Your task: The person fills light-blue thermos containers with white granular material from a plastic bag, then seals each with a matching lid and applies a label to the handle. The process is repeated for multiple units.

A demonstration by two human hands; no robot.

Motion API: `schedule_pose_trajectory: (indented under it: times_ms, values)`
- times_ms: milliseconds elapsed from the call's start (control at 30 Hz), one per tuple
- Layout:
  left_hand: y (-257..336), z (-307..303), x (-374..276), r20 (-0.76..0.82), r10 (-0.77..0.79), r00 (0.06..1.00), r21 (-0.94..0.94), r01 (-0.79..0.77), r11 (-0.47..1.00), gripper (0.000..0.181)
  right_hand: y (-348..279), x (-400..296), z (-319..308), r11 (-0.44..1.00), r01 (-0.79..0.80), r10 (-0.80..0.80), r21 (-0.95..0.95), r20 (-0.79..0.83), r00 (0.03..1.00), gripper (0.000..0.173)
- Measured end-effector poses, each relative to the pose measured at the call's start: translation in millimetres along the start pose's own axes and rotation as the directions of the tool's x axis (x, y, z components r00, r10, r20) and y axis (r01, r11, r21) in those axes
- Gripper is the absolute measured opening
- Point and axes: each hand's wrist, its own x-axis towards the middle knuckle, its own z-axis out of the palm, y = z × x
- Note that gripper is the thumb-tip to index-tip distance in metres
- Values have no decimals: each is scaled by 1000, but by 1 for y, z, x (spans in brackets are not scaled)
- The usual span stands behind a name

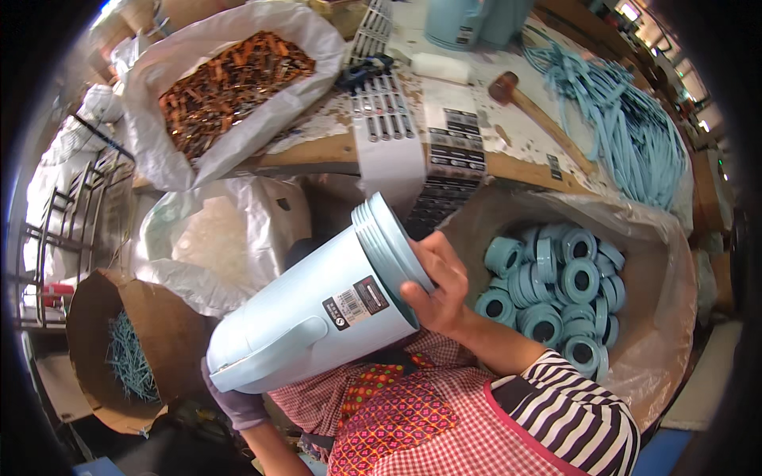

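Observation:
A light-blue tapered plastic housing [297, 321] lies tilted across my lap, its wide end up and to the right. It bears barcode stickers and a long moulded bulge on its side. At the narrow end my left hand [232, 395], in a greyish-purple glove, supports it from beneath; most of the fingers are hidden. A ribbed light-blue plastic ring [390, 247] sits at the wide end, slightly askew to it. Bare, my right hand [437, 285] grips this ring at its outer rim, thumb and fingers bent around the edge.
The workbench [333, 146] holds a bag of copper-coloured metal pieces [238, 83], sticker sheets [455, 149], a mallet [547, 122] and light-blue strips [625, 119]. Below are a lined box of light-blue rings [580, 279], an open white plastic bag [208, 238] and a cardboard container [161, 339] with thin blue pieces.

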Motion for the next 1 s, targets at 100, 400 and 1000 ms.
schedule_pose_trajectory:
  times_ms: [100, 400, 1000]
  values:
    - [3, 1, -21, -110, -98, 989, -118, 85, 989, 33, -4, 8, 6, 961, 266, -269, 71, 33, 963, 46]
    - [29, -4, -4, -70, 304, 950, 189, -286, 939, 44, -11, -14, 21, 809, -467, 500, 357, -3, 866, 35]
    - [165, 63, 1, 396, 668, 630, 273, -775, 569, 47, 148, 149, -146, 747, -420, 414, -515, -134, 900, 18]
